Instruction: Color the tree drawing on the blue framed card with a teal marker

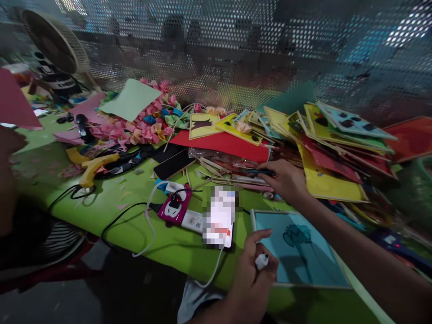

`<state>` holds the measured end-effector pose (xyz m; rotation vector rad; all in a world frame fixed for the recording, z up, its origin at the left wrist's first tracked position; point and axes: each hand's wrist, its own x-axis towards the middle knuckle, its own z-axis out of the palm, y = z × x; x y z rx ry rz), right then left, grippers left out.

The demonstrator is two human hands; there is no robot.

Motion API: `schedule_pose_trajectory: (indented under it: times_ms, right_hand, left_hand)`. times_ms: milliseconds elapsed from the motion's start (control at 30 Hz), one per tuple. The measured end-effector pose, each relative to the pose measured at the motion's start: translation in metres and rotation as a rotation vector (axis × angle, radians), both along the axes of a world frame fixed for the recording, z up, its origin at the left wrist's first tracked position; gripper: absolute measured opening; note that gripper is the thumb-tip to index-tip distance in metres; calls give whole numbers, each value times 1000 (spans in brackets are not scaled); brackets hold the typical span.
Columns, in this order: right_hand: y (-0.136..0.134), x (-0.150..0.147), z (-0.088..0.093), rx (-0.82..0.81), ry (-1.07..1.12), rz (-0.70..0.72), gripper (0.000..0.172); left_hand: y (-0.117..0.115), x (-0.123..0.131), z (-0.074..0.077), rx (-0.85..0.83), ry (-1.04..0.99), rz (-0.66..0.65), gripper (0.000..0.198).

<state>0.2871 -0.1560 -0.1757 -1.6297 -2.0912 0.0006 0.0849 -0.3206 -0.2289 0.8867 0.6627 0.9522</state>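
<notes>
My left hand point(254, 272) is closed around a white marker-like thing point(262, 261) with a dark tip, its index finger over the edge of a blue card point(312, 256). That card has thin pale strips along its edges and a darker flower shape drawn on it. Farther forward, my right hand point(286, 180) reaches over the table to a heap of thin sticks point(216, 168) and plastic wrap. Its fingers are closed on a slim dark pen-like thing point(261, 172) whose exact kind I cannot make out.
A lit phone point(219, 216) lies beside a magenta power strip point(175, 207) with cables. A yellow glue gun point(91, 168) rests at left, near pink paper flowers point(135, 130). Framed coloured cards point(337, 189) are stacked at right. A fan point(54, 42) and perforated metal screen point(216, 54) stand behind.
</notes>
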Motion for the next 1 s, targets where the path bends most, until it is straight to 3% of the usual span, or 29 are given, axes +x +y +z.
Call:
schedule_pose_trajectory:
  times_ms: [67,167,333,500,667,867,1000]
  right_hand:
    - [-5,6,2,88,-239,-8,23]
    - [-16,16,7,152,-390,-11,24]
    - [-16,15,6,-12,-392,131,24]
    - [-4,0,0,-119,-503,61,20]
    - [-1,-3,-5,-109,-500,46,9]
    - [-4,1,-2,-84,-466,62,7]
    - [-17,9,13,-147,-208,99,18]
  left_hand:
    - [0,0,-2,1,3,-4,70]
    - [0,2,-6,26,11,-10,66]
    - [0,3,-11,25,-17,-7,61]
    - [0,0,-6,31,11,-11,58]
    - [3,2,-3,-11,23,-14,63]
    - [4,6,-10,-13,1,29,64]
    - [5,3,-7,-28,13,47,63]
